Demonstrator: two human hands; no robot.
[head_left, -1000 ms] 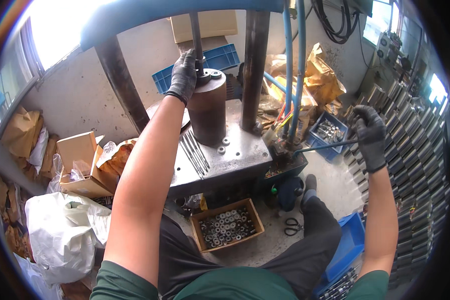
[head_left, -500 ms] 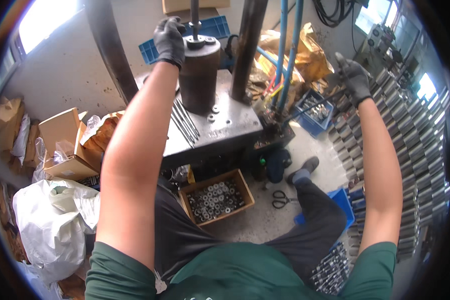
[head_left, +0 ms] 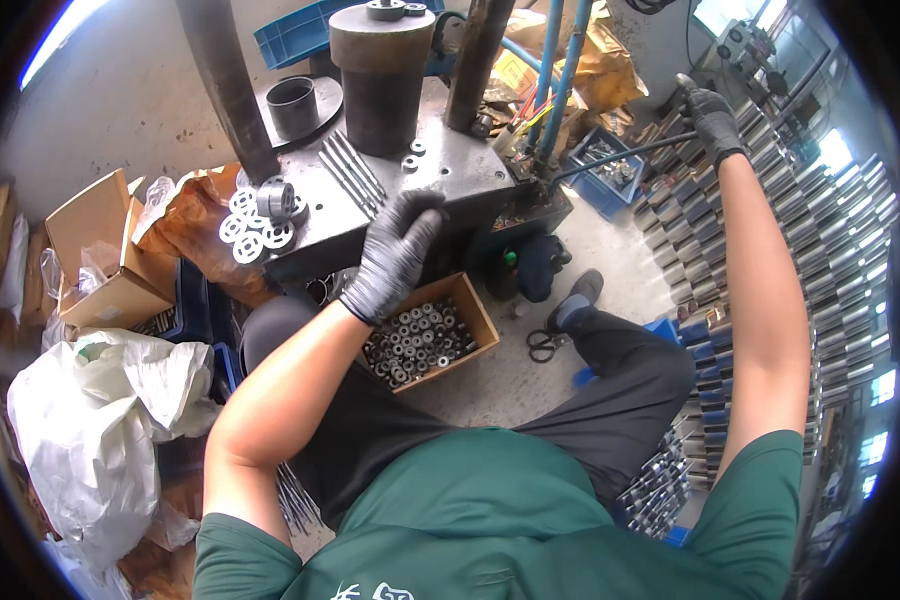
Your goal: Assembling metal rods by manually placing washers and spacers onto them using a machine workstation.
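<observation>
My left hand (head_left: 395, 252), in a grey glove, hovers at the front edge of the steel press table (head_left: 450, 190). Its fingers reach forward with the thumb apart, and nothing shows in them. Just below it is an open box (head_left: 485, 318) filled with small metal rings (head_left: 425, 345). My right hand (head_left: 713, 122), also gloved, is closed around the end of a long dark lever (head_left: 630, 152) out to the right. On the table stands a dark metal cylinder (head_left: 382, 90) with small round parts (head_left: 386, 10) on top. Several thin rods (head_left: 352, 172) lie beside it.
Flat slotted discs (head_left: 245, 228) and a short tube (head_left: 292, 108) sit at the table's left. Steel posts (head_left: 225, 85) and blue hoses (head_left: 562, 90) rise around it. A blue bin of parts (head_left: 605, 165), stacked metal tubes (head_left: 770, 230) and scissors (head_left: 542, 345) are to the right.
My left hand has come away from the top of the cylinder, down toward the box of rings. My right hand stays on the lever. The view has tilted downward.
</observation>
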